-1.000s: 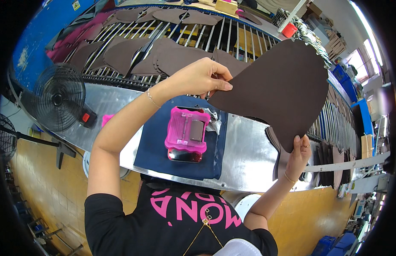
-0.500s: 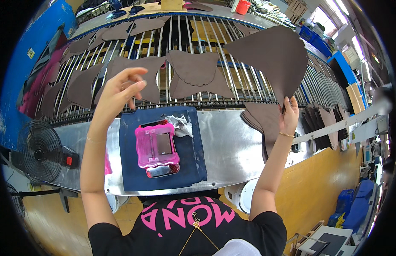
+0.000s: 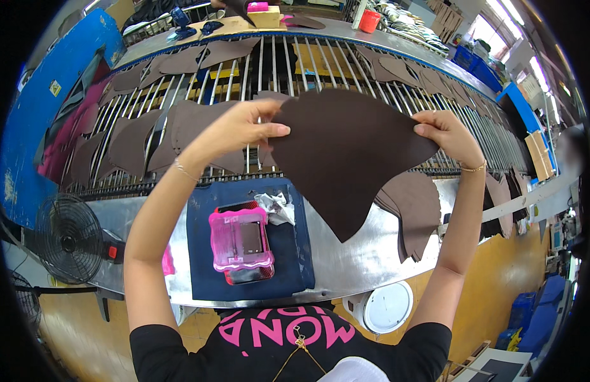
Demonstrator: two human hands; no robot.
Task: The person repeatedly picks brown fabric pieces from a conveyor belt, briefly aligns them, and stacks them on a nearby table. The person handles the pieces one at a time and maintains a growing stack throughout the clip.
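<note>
Between my two hands, above the near edge of the roller conveyor, hangs a dark brown cut piece of flat, leather-like sheet, wide at the top with one corner pointing down. My right hand pinches its right corner between thumb and fingers. At the upper left edge is my left hand, its thumb over the piece and its fingertips partly hidden. A stack of similar brown pieces overhangs the metal table's edge below my right forearm. More brown pieces lie in rows on the conveyor.
On the metal table, a dark blue pad carries a pink translucent box and crumpled silvery wrapping. A black fan stands left. A white bar juts in from the right. A white bucket is below.
My right hand has swung the brown piece leftward, turning its point downward. My left hand, free before, has moved right and taken its left edge. More pieces show on the conveyor's far right.
</note>
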